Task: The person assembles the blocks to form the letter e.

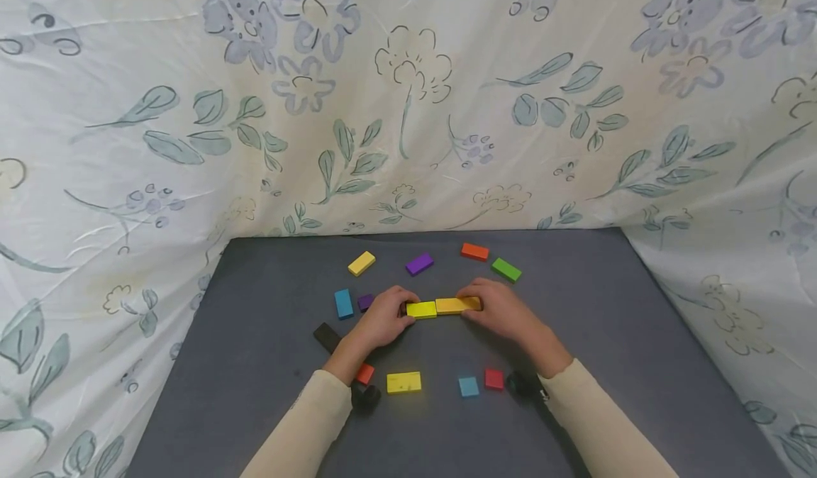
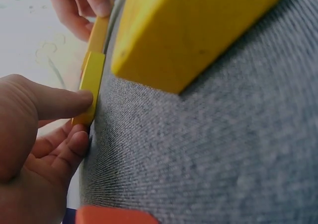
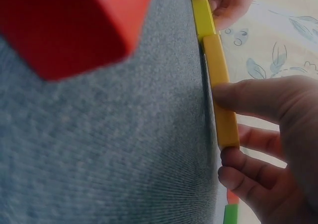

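Note:
Thumb and fingers of my left hand (image 1: 384,318) pinch the left end of a bright yellow block (image 1: 421,310). My right hand (image 1: 501,309) grips the right end of a longer orange-yellow block (image 1: 450,306), its thumb on the near side in the right wrist view. The two blocks stand end to end in a line over the middle of the dark table, their inner ends meeting. A small purple block (image 1: 365,302) lies just left of my left hand, partly hidden behind it in the head view.
Behind lie a pale yellow block (image 1: 362,264), a purple block (image 1: 419,264), an orange block (image 1: 475,252) and a green block (image 1: 506,270). Left are blue (image 1: 343,304) and black (image 1: 328,337) blocks. Nearer are orange-red (image 1: 364,374), yellow (image 1: 404,383), light blue (image 1: 469,387) and red (image 1: 494,379) blocks.

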Tool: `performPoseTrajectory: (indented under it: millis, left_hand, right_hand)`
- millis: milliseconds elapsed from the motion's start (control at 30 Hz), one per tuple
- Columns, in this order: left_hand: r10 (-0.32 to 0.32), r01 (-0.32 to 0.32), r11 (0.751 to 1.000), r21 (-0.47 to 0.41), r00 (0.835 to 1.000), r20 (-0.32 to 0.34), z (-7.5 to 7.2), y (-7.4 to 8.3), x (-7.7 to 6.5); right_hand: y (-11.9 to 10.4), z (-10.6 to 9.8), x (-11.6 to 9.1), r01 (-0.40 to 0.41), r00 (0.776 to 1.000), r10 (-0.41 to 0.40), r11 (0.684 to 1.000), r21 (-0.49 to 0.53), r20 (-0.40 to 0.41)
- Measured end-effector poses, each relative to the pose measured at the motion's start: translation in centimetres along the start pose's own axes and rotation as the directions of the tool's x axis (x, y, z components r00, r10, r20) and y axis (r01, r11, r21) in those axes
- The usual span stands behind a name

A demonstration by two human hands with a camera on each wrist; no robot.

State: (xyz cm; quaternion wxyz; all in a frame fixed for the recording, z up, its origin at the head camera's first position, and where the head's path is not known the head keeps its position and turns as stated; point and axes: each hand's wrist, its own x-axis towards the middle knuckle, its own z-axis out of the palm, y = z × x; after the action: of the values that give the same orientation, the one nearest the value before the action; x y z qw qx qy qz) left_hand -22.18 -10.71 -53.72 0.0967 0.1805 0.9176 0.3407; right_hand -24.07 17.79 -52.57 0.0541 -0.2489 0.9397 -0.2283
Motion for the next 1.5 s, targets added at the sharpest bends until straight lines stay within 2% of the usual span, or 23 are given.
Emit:
performPoseTrajectory:
  millis: [833,1500]
  left_hand:
    - [0.014,-0.014,1.0,-0.008,1.0,0.001,0.18,-0.23,-0.03]
    - [0.028,-0.028,1.0,-0.003,1.0,-0.001,0.22,-0.39,0.07]
  right_hand:
    - [0.04,0.79,-0.38,0.012,1.0,-0.012,1.0,0.012,-0.007]
    - [0.49,0.81,-0.4,0.055,0.998,-0.055,0.998,0.011,-0.009]
